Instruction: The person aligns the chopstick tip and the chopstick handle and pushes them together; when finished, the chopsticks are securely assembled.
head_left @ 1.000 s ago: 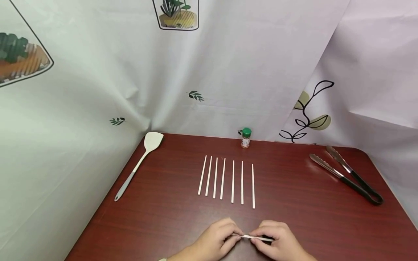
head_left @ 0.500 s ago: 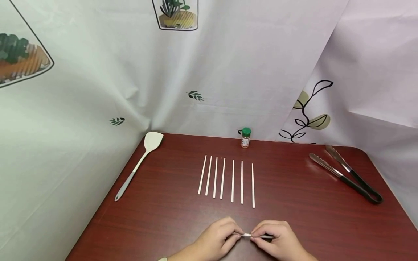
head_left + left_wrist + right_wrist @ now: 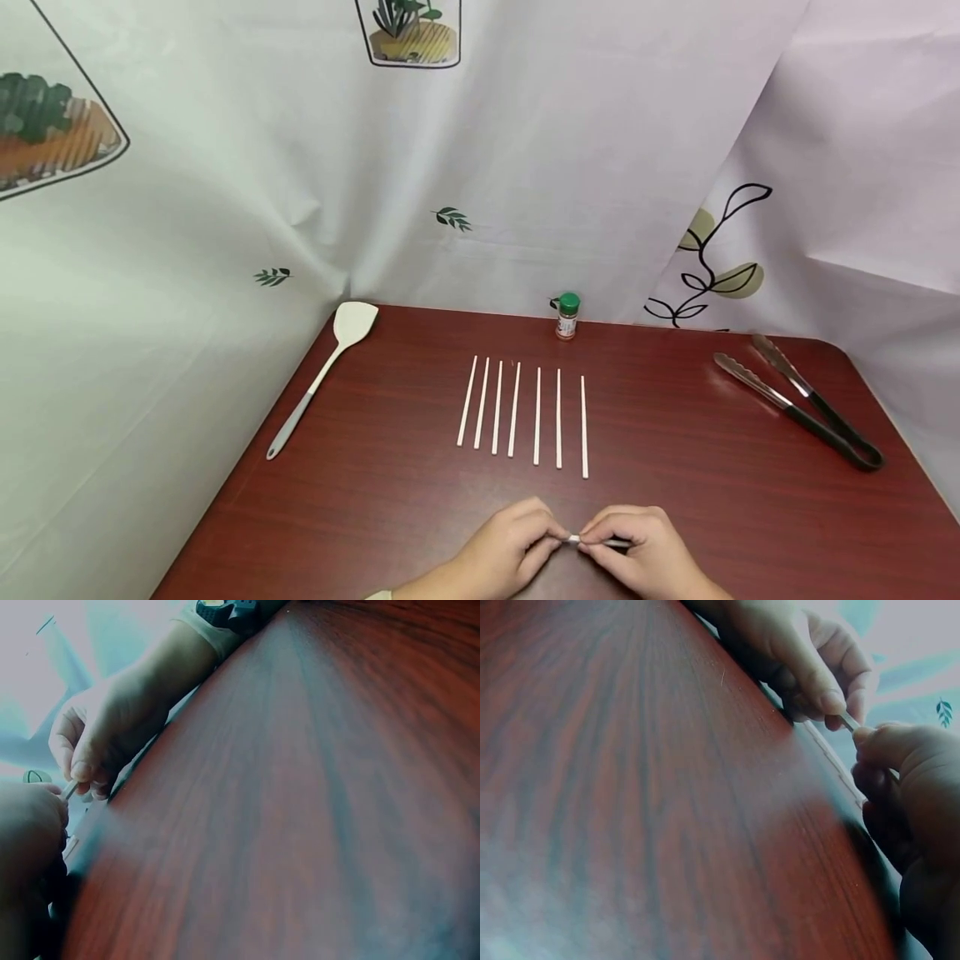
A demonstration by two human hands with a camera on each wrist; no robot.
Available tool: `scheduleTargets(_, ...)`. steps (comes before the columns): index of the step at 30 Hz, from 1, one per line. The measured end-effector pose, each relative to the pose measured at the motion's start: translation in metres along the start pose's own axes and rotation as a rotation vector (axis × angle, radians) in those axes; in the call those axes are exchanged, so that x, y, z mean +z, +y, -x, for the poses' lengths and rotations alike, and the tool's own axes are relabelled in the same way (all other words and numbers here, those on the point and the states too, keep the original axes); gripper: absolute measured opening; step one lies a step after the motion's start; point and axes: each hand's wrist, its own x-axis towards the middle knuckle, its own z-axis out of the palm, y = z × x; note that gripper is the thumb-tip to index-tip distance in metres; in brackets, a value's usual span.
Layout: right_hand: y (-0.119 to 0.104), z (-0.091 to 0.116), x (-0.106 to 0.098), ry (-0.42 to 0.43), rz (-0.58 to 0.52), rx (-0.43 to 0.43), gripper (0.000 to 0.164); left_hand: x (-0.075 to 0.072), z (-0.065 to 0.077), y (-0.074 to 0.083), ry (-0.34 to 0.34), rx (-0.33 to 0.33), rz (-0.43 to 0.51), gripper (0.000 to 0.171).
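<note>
Both hands meet at the table's near side in the head view. My left hand [image 3: 513, 543] pinches a slim white chopstick [image 3: 574, 539] between thumb and fingertips. On its other side my right hand [image 3: 637, 543] grips the same chopstick, and part of it shows under the curled fingers. Only a short piece is bare between the two hands; the right wrist view shows this piece of chopstick [image 3: 848, 721] too. Beyond the hands lies a row of several white chopsticks [image 3: 537, 417], set side by side and pointing away from me.
A white spatula [image 3: 324, 371] with a grey handle lies along the left edge. A green-capped spice jar [image 3: 567, 317] stands at the back. Black-handled metal tongs [image 3: 798, 400] lie spread at the right. A printed white cloth [image 3: 562, 167] hangs behind the red-brown table [image 3: 360, 500].
My left hand has shifted slightly right, so the bare piece of chopstick between the hands is shorter. The right hand stays nearly in place. The row on the table is unchanged.
</note>
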Motion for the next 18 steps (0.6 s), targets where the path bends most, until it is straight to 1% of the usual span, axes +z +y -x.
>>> scheduleTargets(3, 0.000, 0.001, -0.001, -0.003, -0.003, 0.005, 0.010, 0.002, -0.001, 0.000, 0.011, -0.012, 0.019, 0.011)
scheduleTargets(7, 0.001, 0.001, -0.001, -0.003, -0.007, 0.016, 0.015, 0.002, 0.000, 0.001, 0.024, -0.026, 0.012, 0.010)
scheduleTargets(12, 0.006, 0.001, -0.007, -0.032, -0.026, 0.021, 0.039, 0.003, 0.000, 0.001, 0.046, -0.038, -0.019, 0.004)
scheduleTargets(14, 0.008, 0.002, -0.011, -0.030, -0.025, 0.030, 0.045, 0.003, 0.000, 0.000, 0.063, -0.047, -0.030, 0.003)
scheduleTargets(15, 0.009, 0.003, -0.014, -0.019, -0.021, 0.044, 0.046, 0.003, 0.000, 0.000, 0.071, -0.049, -0.033, 0.003)
scheduleTargets(16, 0.010, 0.004, -0.016, -0.002, -0.021, 0.079, 0.046, 0.003, 0.000, 0.000, 0.076, -0.053, -0.034, 0.004)
scheduleTargets(18, 0.009, 0.005, -0.021, 0.038, -0.056, 0.192, 0.044, 0.003, -0.001, 0.000, 0.070, -0.053, -0.027, 0.007)
